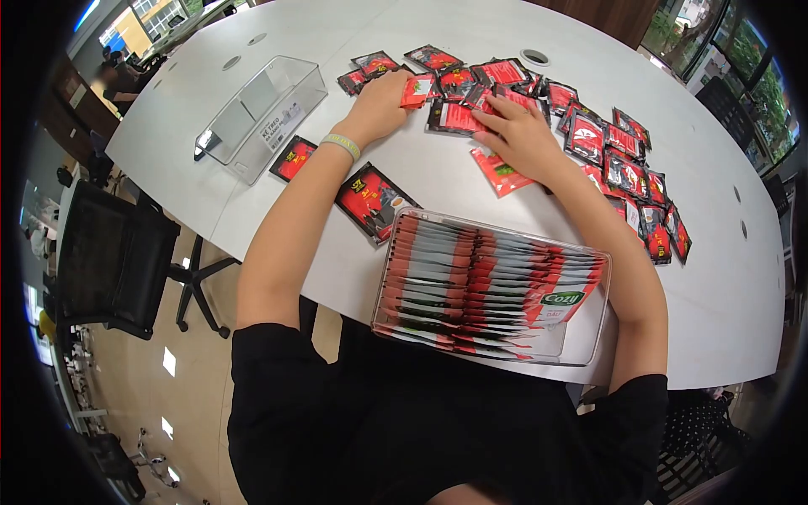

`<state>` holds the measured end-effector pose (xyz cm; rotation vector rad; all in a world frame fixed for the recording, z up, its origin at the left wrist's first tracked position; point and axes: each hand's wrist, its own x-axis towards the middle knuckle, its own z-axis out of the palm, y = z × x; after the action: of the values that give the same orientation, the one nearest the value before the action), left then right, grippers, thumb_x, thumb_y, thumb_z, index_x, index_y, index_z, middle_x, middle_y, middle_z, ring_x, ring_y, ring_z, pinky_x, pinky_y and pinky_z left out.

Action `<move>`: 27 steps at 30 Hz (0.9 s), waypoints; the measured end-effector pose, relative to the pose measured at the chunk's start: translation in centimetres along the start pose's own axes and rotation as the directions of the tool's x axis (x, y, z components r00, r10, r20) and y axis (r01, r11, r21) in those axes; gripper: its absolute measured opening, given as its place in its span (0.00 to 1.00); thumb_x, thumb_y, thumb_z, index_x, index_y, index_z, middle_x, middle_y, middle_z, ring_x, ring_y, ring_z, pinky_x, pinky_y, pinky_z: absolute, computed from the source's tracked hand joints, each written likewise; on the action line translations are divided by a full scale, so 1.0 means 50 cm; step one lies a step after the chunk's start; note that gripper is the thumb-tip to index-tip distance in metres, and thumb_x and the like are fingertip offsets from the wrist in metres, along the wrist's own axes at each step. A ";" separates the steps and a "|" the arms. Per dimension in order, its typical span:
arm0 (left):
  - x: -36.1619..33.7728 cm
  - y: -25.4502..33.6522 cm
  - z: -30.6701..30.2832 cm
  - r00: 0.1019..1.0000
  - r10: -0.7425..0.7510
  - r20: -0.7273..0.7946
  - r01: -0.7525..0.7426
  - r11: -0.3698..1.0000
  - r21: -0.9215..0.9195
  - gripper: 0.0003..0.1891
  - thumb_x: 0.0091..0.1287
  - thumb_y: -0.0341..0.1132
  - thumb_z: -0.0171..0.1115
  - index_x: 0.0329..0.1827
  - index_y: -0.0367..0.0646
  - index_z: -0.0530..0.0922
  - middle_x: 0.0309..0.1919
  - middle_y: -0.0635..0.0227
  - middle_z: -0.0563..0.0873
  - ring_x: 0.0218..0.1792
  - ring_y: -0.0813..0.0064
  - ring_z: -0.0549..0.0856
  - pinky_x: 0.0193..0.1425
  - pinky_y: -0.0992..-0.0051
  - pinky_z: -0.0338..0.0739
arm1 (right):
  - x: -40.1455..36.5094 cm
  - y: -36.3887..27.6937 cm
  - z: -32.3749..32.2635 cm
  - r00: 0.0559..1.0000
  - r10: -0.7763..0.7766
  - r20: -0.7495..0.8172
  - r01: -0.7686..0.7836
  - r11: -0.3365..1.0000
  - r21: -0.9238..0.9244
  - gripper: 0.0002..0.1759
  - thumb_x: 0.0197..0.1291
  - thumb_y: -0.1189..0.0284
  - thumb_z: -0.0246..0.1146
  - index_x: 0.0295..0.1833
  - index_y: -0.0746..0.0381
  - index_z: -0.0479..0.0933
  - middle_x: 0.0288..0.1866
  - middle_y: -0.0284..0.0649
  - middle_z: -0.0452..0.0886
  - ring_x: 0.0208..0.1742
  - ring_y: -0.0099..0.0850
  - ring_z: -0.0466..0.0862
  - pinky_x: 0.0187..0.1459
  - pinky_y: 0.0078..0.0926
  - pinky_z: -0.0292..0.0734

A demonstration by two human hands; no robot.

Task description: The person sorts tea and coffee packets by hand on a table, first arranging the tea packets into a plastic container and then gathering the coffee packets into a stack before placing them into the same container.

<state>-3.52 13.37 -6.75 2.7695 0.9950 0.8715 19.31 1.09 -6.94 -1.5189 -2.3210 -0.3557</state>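
Observation:
My left hand (380, 108), wearing a pale wristband, is closed at the far side of the sachets, with a small red-and-white sachet (418, 90) at its fingers. My right hand (523, 139) lies with fingers spread over black-and-red sachets (455, 118) in the loose pile. Just below its palm is an orange-red sachet (502, 174) with a green print, partly hidden by the hand. Close to my body, a clear plastic box (581, 347) holds a tight row of red-and-white sachets (471, 282), one marked "Cozy".
A second clear box (240, 164) with a white label stands at the left. Two black-and-red sachets, the larger one (371, 202) nearer me, lie by my left forearm. More sachets (627, 174) spread along the right. An office chair (109, 252) stands left of the white table (724, 311).

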 end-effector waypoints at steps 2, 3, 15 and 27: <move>-0.002 0.003 0.001 1.000 0.021 -0.018 -0.020 0.999 0.029 0.19 0.57 0.32 0.57 0.51 0.36 0.68 0.46 0.51 0.77 0.49 0.54 0.75 0.52 0.66 0.69 | 0.002 0.024 -0.005 0.997 0.078 0.008 -0.079 0.996 0.041 0.23 0.62 0.54 0.50 0.55 0.55 0.74 0.61 0.47 0.67 0.63 0.43 0.66 0.61 0.47 0.57; -0.001 0.006 -0.002 1.000 -0.004 -0.019 0.004 1.000 0.006 0.18 0.58 0.33 0.57 0.50 0.36 0.69 0.45 0.51 0.77 0.48 0.53 0.76 0.51 0.66 0.70 | 0.007 0.035 -0.013 0.995 0.098 -0.005 -0.094 0.968 0.233 0.22 0.62 0.56 0.50 0.53 0.58 0.74 0.60 0.47 0.68 0.62 0.43 0.66 0.61 0.44 0.59; 0.022 0.136 0.002 0.910 -0.227 0.346 0.402 0.287 -0.869 0.21 0.66 0.49 0.51 0.48 0.38 0.73 0.40 0.62 0.82 0.45 0.76 0.80 0.52 0.79 0.72 | 0.007 0.051 -0.095 0.911 0.015 0.413 -0.205 0.884 0.420 0.21 0.40 0.66 0.71 0.40 0.65 0.76 0.37 0.42 0.73 0.42 0.35 0.75 0.41 0.27 0.70; 0.012 0.148 0.019 0.925 -0.270 0.267 0.345 0.301 -0.889 0.22 0.63 0.48 0.56 0.48 0.37 0.74 0.39 0.66 0.82 0.42 0.78 0.80 0.45 0.79 0.73 | 0.013 -0.013 -0.117 0.936 0.078 0.343 -0.072 0.997 -0.029 0.24 0.40 0.52 0.65 0.25 0.66 0.78 0.26 0.43 0.78 0.31 0.40 0.79 0.33 0.35 0.74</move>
<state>1.53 8.03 -5.40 1.5172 0.6336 0.8655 19.31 -0.89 -1.35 -1.7946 -2.5116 -0.0919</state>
